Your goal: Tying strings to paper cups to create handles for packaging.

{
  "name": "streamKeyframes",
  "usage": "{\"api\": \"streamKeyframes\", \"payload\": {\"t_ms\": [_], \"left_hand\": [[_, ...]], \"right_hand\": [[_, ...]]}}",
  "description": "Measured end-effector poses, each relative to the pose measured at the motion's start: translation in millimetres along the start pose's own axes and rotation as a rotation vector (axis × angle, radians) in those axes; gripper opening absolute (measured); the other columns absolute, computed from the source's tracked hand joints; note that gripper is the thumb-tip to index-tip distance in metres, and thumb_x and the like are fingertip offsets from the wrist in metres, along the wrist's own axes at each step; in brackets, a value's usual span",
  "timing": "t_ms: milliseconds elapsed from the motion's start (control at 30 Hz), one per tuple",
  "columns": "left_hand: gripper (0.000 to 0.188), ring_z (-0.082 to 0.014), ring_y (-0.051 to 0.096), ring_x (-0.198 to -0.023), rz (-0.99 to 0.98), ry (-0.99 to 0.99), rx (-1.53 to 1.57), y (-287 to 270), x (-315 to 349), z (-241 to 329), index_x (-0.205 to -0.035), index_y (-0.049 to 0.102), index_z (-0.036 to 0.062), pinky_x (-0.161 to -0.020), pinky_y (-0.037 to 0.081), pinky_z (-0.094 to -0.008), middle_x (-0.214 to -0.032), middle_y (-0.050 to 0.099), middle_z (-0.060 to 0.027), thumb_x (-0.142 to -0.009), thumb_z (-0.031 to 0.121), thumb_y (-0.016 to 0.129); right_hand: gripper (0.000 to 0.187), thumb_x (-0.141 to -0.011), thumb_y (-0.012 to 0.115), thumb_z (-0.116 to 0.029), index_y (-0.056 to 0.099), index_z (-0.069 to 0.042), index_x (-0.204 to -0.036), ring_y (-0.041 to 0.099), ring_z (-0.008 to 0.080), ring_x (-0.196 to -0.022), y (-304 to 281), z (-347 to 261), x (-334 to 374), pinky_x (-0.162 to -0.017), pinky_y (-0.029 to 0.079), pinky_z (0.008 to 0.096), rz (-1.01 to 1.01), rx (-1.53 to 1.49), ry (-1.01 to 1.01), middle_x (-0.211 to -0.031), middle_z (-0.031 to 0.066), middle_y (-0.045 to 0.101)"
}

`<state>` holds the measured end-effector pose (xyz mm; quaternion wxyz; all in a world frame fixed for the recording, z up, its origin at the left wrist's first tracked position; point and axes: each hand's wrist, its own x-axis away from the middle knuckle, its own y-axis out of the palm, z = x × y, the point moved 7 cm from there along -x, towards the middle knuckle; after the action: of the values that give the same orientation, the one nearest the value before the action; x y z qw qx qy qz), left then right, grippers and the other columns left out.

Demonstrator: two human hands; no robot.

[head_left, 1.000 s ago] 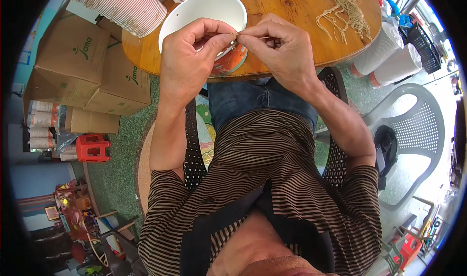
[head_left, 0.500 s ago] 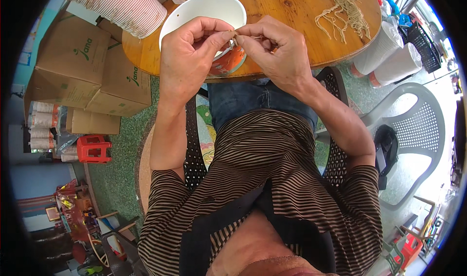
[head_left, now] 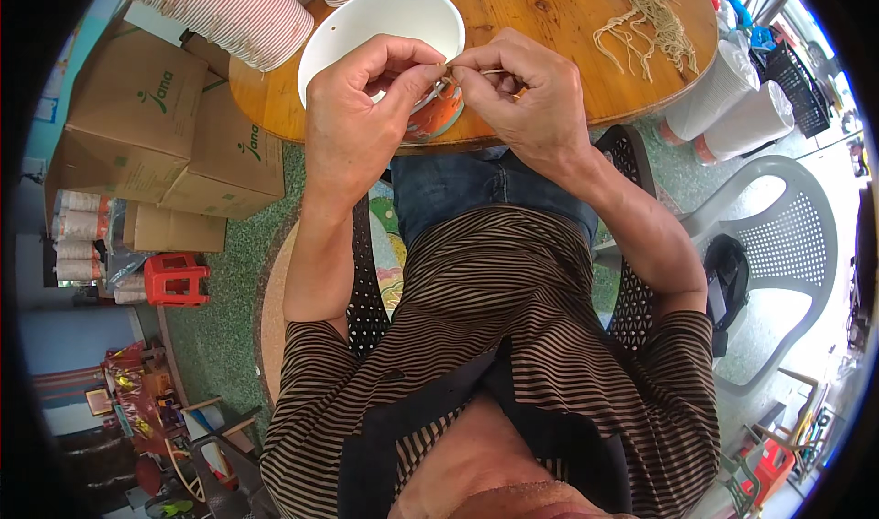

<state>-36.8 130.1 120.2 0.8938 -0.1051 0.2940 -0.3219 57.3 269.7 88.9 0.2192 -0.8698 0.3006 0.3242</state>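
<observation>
A white paper tub [head_left: 394,25] with an orange printed outside leans at the table's near edge, its open mouth tipped up. There is a small hole in its inner wall. At the near rim, my left hand [head_left: 359,107] pinches a short piece of tan twine [head_left: 448,72] between thumb and forefinger. My right hand [head_left: 536,93] closes on the same twine, its fingertips almost touching the left ones. The exact loop or knot is too small to make out. Part of the tub's outside shows below the fingers.
A loose bundle of twine [head_left: 657,14] lies on the wooden table [head_left: 549,16] at the far right. Stacked tubs with strings [head_left: 233,16] stand far left. Cardboard boxes [head_left: 137,116] and a red stool [head_left: 176,279] are to the left, wrapped stacks [head_left: 746,116] and a grey chair [head_left: 797,217] to the right.
Both hands have shifted very slightly to the right, still pinching the twine. The tub stays nearly in place.
</observation>
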Motion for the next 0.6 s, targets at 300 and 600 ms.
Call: {"api": "streamKeyframes", "payload": {"t_ms": [300,600], "left_hand": [[0.008,-0.0076,0.071,-0.079,0.064,-0.019,0.026,-2.8,1.4,-4.0,-0.100,0.072,-0.0025,-0.073,0.058,-0.0237,-0.088,0.077,-0.0055,-0.092,0.001,0.075],[0.008,-0.0096,0.073,-0.076,0.133,0.108,-0.122,-2.5,4.7,2.6,-0.099,0.076,-0.0012,-0.070,0.059,-0.0250,-0.087,0.078,-0.0057,-0.092,0.002,0.075]], "right_hand": [[0.008,-0.086,0.078,-0.007,0.076,-0.002,-0.092,0.053,0.0053,-0.061,1.8,4.2,0.4,-0.055,0.045,0.0237,-0.041,-0.060,0.039,-0.076,0.0013,0.062],[0.009,-0.086,0.080,-0.008,0.076,-0.002,-0.091,0.052,0.0050,-0.059,5.1,5.4,0.6,-0.054,0.045,0.0235,-0.058,-0.067,0.053,-0.075,0.0009,0.061]]}}
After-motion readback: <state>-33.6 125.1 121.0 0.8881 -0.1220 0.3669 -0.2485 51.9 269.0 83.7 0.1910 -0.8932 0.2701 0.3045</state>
